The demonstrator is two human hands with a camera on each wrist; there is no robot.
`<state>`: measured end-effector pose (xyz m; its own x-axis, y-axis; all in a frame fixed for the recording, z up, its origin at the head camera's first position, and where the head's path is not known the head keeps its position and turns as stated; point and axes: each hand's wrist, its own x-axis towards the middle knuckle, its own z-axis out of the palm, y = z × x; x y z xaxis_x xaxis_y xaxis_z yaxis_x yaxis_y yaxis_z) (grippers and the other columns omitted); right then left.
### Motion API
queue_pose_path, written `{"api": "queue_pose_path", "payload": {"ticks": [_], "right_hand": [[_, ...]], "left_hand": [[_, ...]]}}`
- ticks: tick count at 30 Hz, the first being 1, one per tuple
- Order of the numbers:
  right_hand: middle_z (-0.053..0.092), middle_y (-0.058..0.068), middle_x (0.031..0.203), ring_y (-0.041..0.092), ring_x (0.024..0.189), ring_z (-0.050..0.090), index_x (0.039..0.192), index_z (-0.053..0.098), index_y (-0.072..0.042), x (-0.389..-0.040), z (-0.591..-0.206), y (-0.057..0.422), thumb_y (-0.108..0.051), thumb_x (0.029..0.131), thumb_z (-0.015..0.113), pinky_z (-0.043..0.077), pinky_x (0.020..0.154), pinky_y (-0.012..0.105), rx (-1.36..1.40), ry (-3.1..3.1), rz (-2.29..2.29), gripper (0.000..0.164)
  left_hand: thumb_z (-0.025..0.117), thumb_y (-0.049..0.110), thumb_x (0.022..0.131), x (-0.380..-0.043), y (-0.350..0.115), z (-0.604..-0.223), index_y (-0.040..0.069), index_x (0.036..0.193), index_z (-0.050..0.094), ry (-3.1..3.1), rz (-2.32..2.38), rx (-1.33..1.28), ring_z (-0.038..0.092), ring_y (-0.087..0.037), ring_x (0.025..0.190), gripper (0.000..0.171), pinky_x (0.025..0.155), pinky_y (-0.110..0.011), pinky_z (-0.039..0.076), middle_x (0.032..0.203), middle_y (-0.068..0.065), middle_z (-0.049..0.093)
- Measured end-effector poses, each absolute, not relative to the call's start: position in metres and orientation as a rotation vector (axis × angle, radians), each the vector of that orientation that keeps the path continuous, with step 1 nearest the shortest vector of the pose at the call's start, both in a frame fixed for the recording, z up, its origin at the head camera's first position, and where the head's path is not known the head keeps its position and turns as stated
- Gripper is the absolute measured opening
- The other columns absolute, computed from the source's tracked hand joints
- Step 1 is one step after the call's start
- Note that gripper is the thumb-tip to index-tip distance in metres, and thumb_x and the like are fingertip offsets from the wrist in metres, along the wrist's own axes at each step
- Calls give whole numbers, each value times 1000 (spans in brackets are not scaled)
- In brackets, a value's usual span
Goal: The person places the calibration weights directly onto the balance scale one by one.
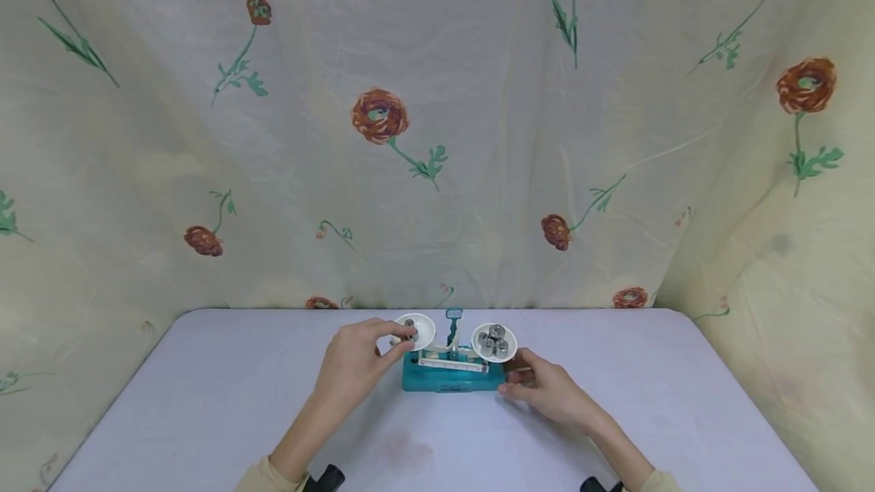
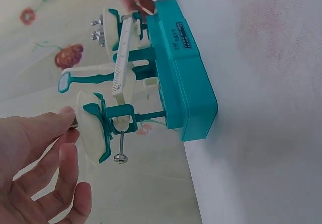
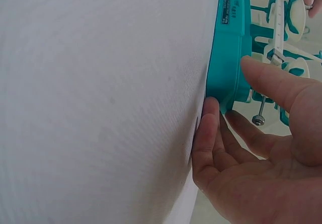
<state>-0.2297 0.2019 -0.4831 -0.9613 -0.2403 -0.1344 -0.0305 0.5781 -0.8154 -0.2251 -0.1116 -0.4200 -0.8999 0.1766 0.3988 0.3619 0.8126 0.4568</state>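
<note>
A teal and white balance scale (image 1: 453,378) stands on the table. Its left pan (image 1: 425,334) holds small shiny metal pieces. My left hand (image 1: 355,359) is at that pan, pinching a small metal piece (image 2: 75,123) between thumb and fingertip; the fingers hide most of it. In the right pan (image 1: 509,354) lie several metal pieces (image 1: 494,340), some shaped like wing nuts in the left wrist view. At the right end of the teal base (image 3: 229,48), my right hand (image 1: 547,388) holds it, thumb on one side and fingers around the end.
A pale cloth covers the table (image 1: 225,393). Behind and beside it hangs a curtain (image 1: 472,59) with a flower print. A screw with a knurled metal knob (image 2: 121,158) sticks out at the left end of the white beam (image 2: 122,63).
</note>
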Motion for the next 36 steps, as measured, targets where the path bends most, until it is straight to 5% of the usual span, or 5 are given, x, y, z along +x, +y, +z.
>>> {"api": "queue_pose_path", "payload": {"ticks": [23, 36], "right_hand": [[69, 15, 140, 26, 122, 69, 145, 57, 0, -228, -480, 198, -24, 96, 82, 60, 107, 49, -181, 2581, -1317, 60], [69, 19, 139, 29, 122, 71, 145, 56, 2, -228, -482, 203, -25, 97, 80, 61, 104, 49, -271, 2594, -1319, 60]], "left_hand": [[86, 29, 93, -224, -112, -419, 29, 107, 85, -2666, -789, -405, 45, -2, 51, 14, 48, -19, 39, 112, 2, 84], [85, 23, 94, -208, -135, -421, 32, 112, 81, -2598, -780, -305, 50, -1, 57, 21, 56, -18, 44, 115, 8, 82]]}}
